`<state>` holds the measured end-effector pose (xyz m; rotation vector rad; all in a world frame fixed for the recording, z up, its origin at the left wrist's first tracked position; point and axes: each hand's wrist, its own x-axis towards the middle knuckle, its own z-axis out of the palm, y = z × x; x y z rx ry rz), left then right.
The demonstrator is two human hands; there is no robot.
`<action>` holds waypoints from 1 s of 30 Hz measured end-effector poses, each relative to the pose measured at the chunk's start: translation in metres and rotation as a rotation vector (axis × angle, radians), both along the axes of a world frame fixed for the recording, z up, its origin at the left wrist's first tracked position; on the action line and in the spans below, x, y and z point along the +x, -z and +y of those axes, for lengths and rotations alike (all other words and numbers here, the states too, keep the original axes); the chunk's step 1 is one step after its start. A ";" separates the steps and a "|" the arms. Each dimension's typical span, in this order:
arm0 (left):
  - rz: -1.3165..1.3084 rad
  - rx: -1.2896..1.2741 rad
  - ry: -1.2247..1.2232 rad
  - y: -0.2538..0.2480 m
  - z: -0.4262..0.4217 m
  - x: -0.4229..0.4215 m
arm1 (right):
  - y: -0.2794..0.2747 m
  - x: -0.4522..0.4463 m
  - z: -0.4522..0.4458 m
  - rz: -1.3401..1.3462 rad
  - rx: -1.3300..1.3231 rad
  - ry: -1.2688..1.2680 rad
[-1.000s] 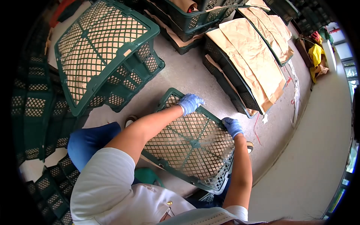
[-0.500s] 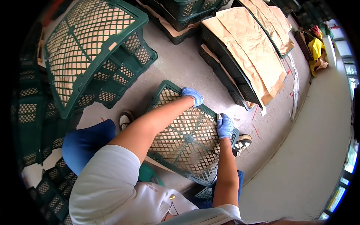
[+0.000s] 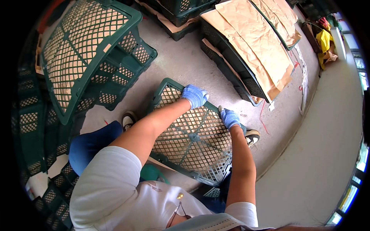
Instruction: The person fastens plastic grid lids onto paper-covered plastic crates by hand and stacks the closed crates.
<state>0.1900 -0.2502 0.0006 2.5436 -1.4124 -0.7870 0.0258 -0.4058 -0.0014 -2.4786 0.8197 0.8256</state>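
Observation:
A green plastic mesh crate [image 3: 194, 137] lies in front of me, its lattice face up, with pale brown material showing through the holes. My left hand [image 3: 195, 96], in a blue knit glove, is closed over the far rim, left of its middle. Farther right along that same rim, my right hand [image 3: 230, 118] grips near the corner in a matching glove. Both thumbs point inward toward each other. The fingertips beyond the rim are hidden.
A larger mesh crate stack [image 3: 86, 50] stands at the left. Brown paper [image 3: 250, 42] covers dark crates at the upper right. A pale wall [image 3: 308, 154] runs along the right, and a yellow bag [image 3: 323, 41] lies at the far right. My shoe [image 3: 252, 136] is beside the crate.
My hands have come slightly closer together along the far rim, and their thumbs show more. The view has shifted a little; the crate stays in nearly the same place.

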 end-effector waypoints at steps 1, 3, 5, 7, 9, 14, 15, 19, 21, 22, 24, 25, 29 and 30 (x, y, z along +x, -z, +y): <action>-0.056 -0.042 -0.013 0.002 0.005 -0.005 | -0.006 0.000 0.005 -0.010 0.001 0.015; -0.114 -0.056 0.040 0.003 0.011 -0.005 | 0.002 -0.012 0.013 -0.221 -0.120 -0.046; -0.090 -0.012 0.055 -0.004 0.012 -0.006 | 0.014 -0.022 0.023 -0.460 -0.293 -0.125; 0.017 0.061 0.074 -0.014 0.009 -0.002 | 0.017 -0.021 0.020 -0.449 -0.257 -0.136; 0.247 0.180 0.093 -0.011 0.001 0.006 | 0.007 -0.025 0.023 -0.498 -0.242 -0.161; 0.458 0.334 -0.016 0.017 -0.012 0.031 | 0.016 -0.032 0.023 -0.635 -0.284 -0.138; 0.580 0.356 -0.004 0.035 -0.012 0.036 | 0.019 -0.035 0.024 -0.618 -0.266 -0.131; 0.286 0.260 0.009 0.017 -0.012 0.015 | 0.024 -0.035 0.017 -0.511 -0.269 -0.125; 0.055 0.107 -0.054 -0.001 0.011 -0.005 | 0.006 -0.024 0.023 -0.460 -0.250 -0.148; -0.030 -0.050 -0.021 0.006 0.024 -0.008 | 0.006 -0.017 0.022 -0.446 -0.264 -0.125; -0.188 -0.243 -0.008 0.010 0.031 -0.015 | 0.009 -0.022 0.023 -0.376 -0.281 -0.079; -0.117 -0.159 -0.007 0.009 0.029 -0.019 | 0.020 -0.023 0.020 -0.370 -0.301 -0.064; -0.166 -0.097 0.029 -0.005 0.032 -0.025 | 0.019 -0.026 0.025 -0.528 -0.459 0.046; -0.242 -0.147 0.039 -0.006 0.041 -0.037 | 0.016 -0.028 0.032 -0.548 -0.519 0.064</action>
